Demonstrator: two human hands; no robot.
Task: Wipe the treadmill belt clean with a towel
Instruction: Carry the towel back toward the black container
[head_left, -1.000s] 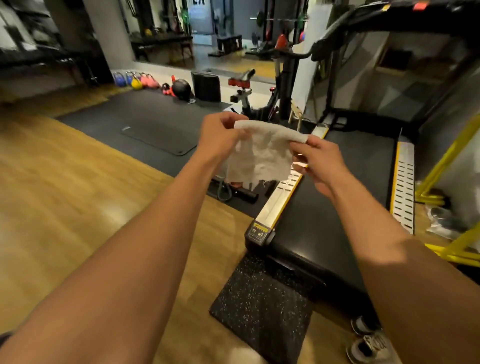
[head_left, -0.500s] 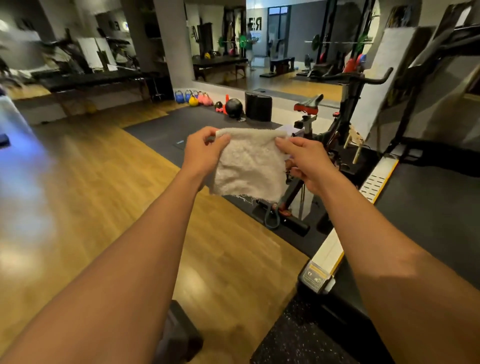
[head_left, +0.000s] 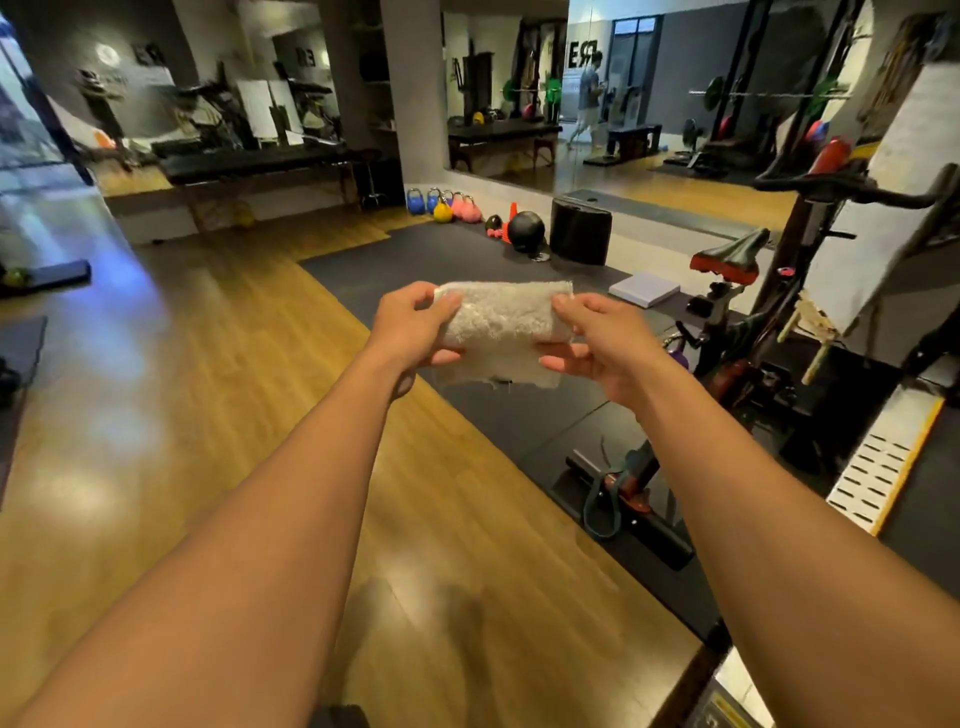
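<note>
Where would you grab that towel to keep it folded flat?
By its two short ends, one from each side. The towel is a limp folded strip stretched sideways, so the left hand pinches its left end and the right hand its right end; held only in the middle, it would probably sag.

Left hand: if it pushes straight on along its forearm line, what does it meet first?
The towel, which the left hand pinches; past it the way looks free over the black mat, roughly toward the medicine ball, depth unclear.
</note>
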